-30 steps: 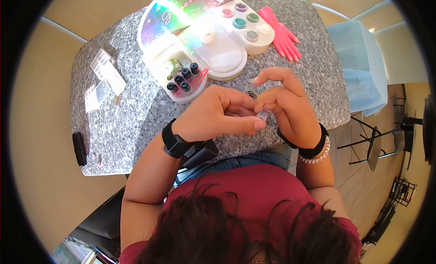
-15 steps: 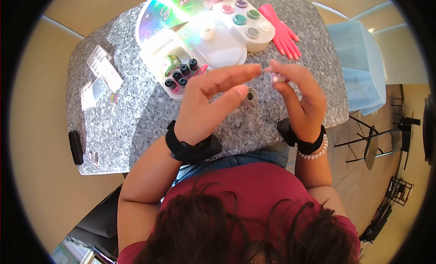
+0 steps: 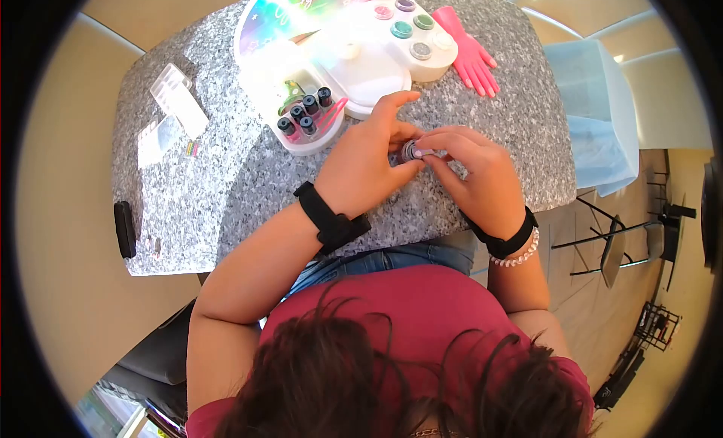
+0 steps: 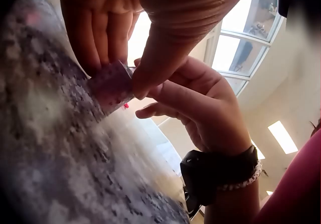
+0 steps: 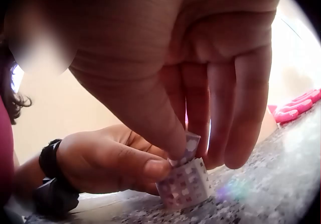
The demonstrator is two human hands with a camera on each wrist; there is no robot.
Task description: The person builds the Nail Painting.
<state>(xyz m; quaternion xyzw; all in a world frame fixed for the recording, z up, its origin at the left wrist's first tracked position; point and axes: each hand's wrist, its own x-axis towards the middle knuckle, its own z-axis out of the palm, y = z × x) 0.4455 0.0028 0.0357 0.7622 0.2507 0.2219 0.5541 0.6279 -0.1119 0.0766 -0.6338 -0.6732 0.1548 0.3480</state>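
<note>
Low over the granite-look tabletop, my left hand (image 3: 360, 167) grips a small coiled roll of patterned strip (image 5: 185, 186) between thumb and fingers. The index finger stands stretched away from it in the head view. Right at the top of that coil, my right hand (image 3: 482, 170) pinches a smaller curled piece of patterned clear film (image 5: 191, 146) between thumb and fingertips. Small pale and pinkish shapes mark the coil's outer side. From the left wrist, the same roll (image 4: 113, 86) shows under the left fingers, and the right hand (image 4: 200, 101) reaches in beside it.
Beyond the hands stands a white display tray (image 3: 369, 99) with nail polish bottles (image 3: 307, 125) and glitter pots (image 3: 401, 29). A pink practice hand (image 3: 471, 57) lies at the back right. Clear plastic cases (image 3: 177, 99) and a black case (image 3: 125, 229) lie to the left.
The hands came apart, leaving the coiled roll on the table between them while the right hand held the film. Now the left hand has gripped that roll and the right has brought the film to it.
</note>
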